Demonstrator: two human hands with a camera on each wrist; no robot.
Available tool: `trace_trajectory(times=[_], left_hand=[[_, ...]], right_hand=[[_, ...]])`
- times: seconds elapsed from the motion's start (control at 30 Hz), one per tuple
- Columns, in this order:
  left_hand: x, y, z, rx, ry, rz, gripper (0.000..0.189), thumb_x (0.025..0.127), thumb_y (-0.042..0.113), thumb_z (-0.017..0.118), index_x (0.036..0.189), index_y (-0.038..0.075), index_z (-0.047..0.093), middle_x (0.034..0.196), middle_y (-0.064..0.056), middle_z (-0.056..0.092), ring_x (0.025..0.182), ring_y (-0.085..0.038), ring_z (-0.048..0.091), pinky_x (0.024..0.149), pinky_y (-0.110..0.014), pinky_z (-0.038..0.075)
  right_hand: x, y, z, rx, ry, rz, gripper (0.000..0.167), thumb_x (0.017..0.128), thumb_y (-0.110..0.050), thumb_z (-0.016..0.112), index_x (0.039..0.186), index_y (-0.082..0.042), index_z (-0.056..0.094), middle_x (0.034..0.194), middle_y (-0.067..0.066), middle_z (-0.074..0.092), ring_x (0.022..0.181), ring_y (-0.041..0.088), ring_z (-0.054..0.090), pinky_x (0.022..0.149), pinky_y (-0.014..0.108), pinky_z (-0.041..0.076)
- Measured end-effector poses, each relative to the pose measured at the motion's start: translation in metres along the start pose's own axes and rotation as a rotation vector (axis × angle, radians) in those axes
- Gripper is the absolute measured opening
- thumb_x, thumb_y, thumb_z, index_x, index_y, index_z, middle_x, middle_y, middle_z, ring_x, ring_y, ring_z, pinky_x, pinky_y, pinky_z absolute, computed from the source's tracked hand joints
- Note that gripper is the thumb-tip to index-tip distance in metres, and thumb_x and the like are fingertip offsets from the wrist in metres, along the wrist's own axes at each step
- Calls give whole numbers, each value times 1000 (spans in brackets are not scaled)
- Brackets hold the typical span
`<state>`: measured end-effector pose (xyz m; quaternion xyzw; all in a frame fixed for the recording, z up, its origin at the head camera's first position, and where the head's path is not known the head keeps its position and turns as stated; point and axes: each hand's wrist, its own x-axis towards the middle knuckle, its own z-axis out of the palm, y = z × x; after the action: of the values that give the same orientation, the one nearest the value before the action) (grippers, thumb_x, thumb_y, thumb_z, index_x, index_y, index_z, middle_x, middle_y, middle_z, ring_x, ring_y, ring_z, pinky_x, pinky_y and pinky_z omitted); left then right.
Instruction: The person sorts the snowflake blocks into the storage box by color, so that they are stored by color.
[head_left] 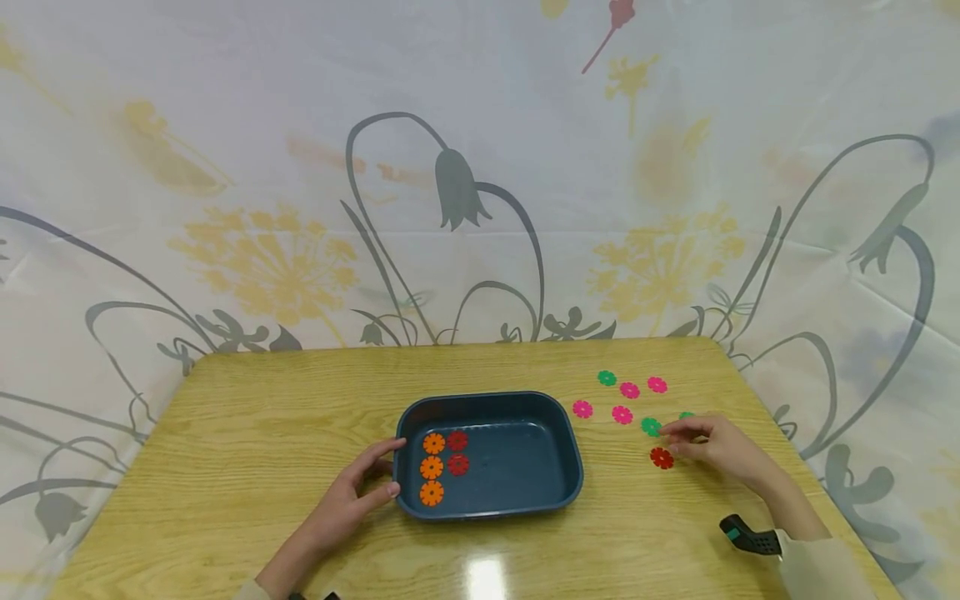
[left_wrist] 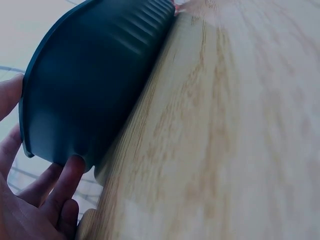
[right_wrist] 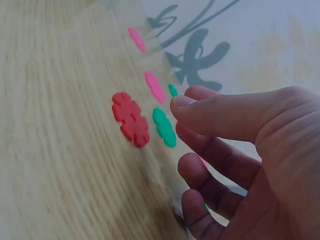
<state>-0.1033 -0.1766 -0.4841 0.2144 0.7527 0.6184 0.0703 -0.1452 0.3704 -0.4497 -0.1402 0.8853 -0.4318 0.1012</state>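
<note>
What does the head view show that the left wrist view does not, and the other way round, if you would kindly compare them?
Only the head view shows three orange, flower-shaped plastic discs and two red, flower-shaped plastic discs lying inside the dark blue, round-cornered plastic tray. Only the left wrist view shows ridges on the tray's outer side. Both show the tray itself, the left hand touching it, and the light, wood-grained table.

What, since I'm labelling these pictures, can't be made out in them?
Head view: rightmost green flower, partly hidden by the right hand.
Head view: left sleeve, mostly cut off by the bottom edge.
Left wrist view: inside of the tray, hidden by its wall.
Right wrist view: a pink piece, mostly hidden behind that hand.
</note>
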Motion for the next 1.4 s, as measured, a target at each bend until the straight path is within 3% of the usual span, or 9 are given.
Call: trace_trajectory(times=[0.17, 0.4, 0.63, 0.83, 1.4], left_hand=[[1, 0, 0, 0, 3, -10, 51, 92, 9, 58, 140, 11, 41, 137, -10, 42, 109, -27, 52, 90, -29, 41], [1, 1, -1, 8, -14, 43, 51, 93, 7, 56, 141, 7, 39, 138, -15, 41, 108, -30, 52, 89, -30, 42], [0, 4, 0, 13, -3, 36, 51, 92, 6, 57, 140, 7, 40, 138, -14, 41, 108, -31, 53, 89, -30, 42], [1, 4, 1, 14, 3, 34, 50, 92, 6, 57, 140, 6, 40, 137, -14, 42, 108, -30, 53, 88, -29, 42], [0, 4, 1, 28, 6, 18, 50, 92, 8, 58, 140, 9, 41, 137, -13, 42, 108, -29, 53, 88, -29, 42]], right_hand=[[-4, 5, -1, -1, -15, 8, 25, 86, -15, 67, 107, -1, 67, 90, 9, 60, 76, 13, 54, 61, 27, 47], [-4, 9, -1, 36, -67, 36, 29, 85, -18, 69, 108, -2, 67, 89, 8, 59, 73, 15, 51, 62, 26, 45], [0, 8, 2, -84, -84, -10, 28, 82, -22, 72, 107, -8, 69, 95, 4, 61, 68, 12, 44, 59, 25, 39], [2, 3, 5, -161, -68, 10, 25, 79, -21, 75, 103, -12, 71, 90, 1, 59, 67, 10, 40, 58, 24, 37], [7, 4, 8, -139, -73, 42, 29, 77, -16, 76, 104, -6, 69, 86, 5, 53, 68, 12, 38, 58, 25, 37]])
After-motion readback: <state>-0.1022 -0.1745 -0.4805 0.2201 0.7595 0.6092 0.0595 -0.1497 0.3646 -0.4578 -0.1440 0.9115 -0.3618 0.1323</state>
